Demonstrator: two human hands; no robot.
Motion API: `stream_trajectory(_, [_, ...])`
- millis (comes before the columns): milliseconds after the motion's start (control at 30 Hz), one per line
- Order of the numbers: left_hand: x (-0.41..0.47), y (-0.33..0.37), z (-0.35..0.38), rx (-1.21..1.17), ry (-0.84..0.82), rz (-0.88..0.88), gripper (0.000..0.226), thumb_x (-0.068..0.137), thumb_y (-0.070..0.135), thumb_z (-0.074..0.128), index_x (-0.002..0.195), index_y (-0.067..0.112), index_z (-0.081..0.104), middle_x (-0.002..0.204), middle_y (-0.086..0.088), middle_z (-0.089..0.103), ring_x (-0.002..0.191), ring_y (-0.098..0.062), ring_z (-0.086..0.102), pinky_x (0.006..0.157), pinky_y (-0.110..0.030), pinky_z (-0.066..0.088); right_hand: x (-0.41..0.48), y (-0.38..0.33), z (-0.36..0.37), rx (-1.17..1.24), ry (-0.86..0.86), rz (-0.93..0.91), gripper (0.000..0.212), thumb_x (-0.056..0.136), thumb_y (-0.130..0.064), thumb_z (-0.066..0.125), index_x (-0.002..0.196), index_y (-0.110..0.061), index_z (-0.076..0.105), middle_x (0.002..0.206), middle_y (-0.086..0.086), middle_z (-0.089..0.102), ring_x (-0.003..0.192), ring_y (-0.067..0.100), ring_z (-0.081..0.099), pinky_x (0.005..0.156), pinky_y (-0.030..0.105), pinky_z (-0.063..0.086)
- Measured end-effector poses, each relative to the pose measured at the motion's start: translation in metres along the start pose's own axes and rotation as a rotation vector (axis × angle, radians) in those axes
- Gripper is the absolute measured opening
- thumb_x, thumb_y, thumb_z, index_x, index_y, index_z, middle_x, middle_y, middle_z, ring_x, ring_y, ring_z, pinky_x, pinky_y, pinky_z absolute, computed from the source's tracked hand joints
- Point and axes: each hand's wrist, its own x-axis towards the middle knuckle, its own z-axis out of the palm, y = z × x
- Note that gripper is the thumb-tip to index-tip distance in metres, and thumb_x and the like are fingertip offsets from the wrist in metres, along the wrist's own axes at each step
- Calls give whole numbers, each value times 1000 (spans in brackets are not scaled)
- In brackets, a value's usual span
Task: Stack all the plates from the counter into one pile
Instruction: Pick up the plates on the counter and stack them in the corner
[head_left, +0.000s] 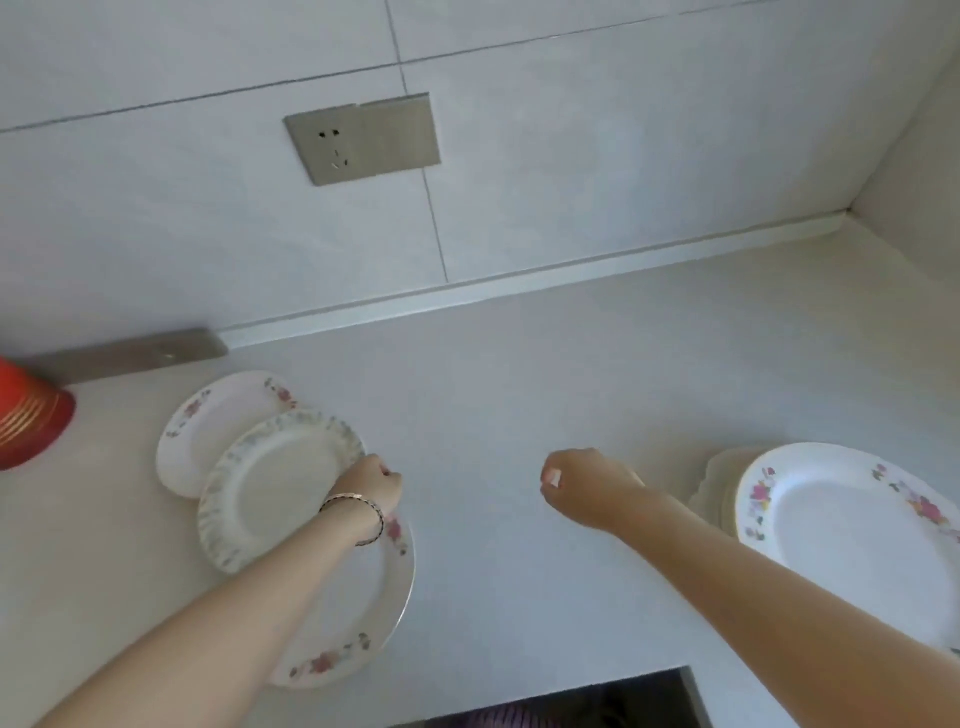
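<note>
Three white plates overlap at the left of the counter (519, 374). A pink-flowered plate (208, 421) lies farthest back. A scalloped plate with a grey-blue rim (270, 483) rests over it and over a larger pink-flowered plate (363, 613) nearer me. My left hand (371, 483), with a bracelet at the wrist, grips the right edge of the scalloped plate. At the right, a big rose-patterned plate (841, 525) lies on top of another pale plate (717, 483). My right hand (582, 486) hovers over the counter between the two groups, fingers curled, holding nothing.
A red container (26, 415) stands at the far left, beside a metal strip (130, 353) along the wall base. A wall socket (363, 137) sits on the tiled backsplash. The counter's front edge has a dark cut-out (561, 701) below.
</note>
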Motion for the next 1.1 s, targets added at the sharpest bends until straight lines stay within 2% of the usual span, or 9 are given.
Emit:
stream_trajectory(133, [17,-68,-33,-77,80,-191,12,90,17,42,91,11,52,96,-12,56,93,-31,53,79,-35,41,28,-53,25,-50,-61,-50,26,93,-27,43,111,-22,60,119,-1,62,109,20,59,86,26,43])
stream_trajectory(233, [31,-115,-42,-128,164,-406,48,88,19,53,131,0,39,138,-24,37,128,-37,38,101,-42,37,44,-83,43,-93,-99,-52,26,93,-27,42,111,-22,60,118,-2,62,108,19,59,79,25,40])
stream_trajectory(333, [48,-153,-44,-335,190,-597,55,87,21,58,129,-9,39,135,-30,43,128,-39,41,102,-42,36,55,-101,57,-118,-109,-26,26,93,-27,42,111,-22,60,118,-3,62,108,19,59,77,24,39])
stream_trajectory(400, [55,-169,-47,-631,160,-671,44,86,22,57,116,-10,51,107,-26,61,105,-39,57,91,-39,45,60,-108,64,-135,-112,-2,27,93,-27,42,112,-22,60,118,-3,62,108,19,59,77,24,40])
stream_trajectory(500, [67,-188,-51,-1009,161,-756,38,81,29,58,103,-2,60,75,-12,59,70,-28,59,87,-39,49,65,-113,71,-139,-118,46,27,93,-28,42,112,-23,60,117,-3,63,106,18,60,77,25,41])
stream_trajectory(600, [78,-195,-50,-1187,154,-834,49,88,37,50,124,5,55,108,-9,62,104,-29,61,92,-38,46,67,-110,76,-126,-111,98,26,93,-28,42,109,-25,61,117,-4,64,104,17,61,76,25,42])
stream_trajectory(700, [75,-186,-48,-1061,230,-750,58,99,39,30,135,-2,45,140,-18,49,128,-32,49,101,-37,42,63,-99,77,-131,-101,149,25,92,-28,42,108,-26,61,116,-5,64,104,17,61,76,24,42])
stream_trajectory(867, [50,-156,-57,-861,422,-636,61,102,34,25,118,-17,53,126,-36,54,118,-47,51,96,-45,39,54,-77,70,-129,-71,183,25,93,-29,42,108,-26,62,116,-5,64,105,16,61,79,25,44])
stream_trajectory(1100, [23,-96,-68,-783,413,-295,54,101,32,31,111,-12,59,117,-34,57,111,-42,53,92,-40,38,26,-25,40,-13,47,248,11,90,-29,46,86,-34,54,99,-5,64,93,19,63,84,28,50])
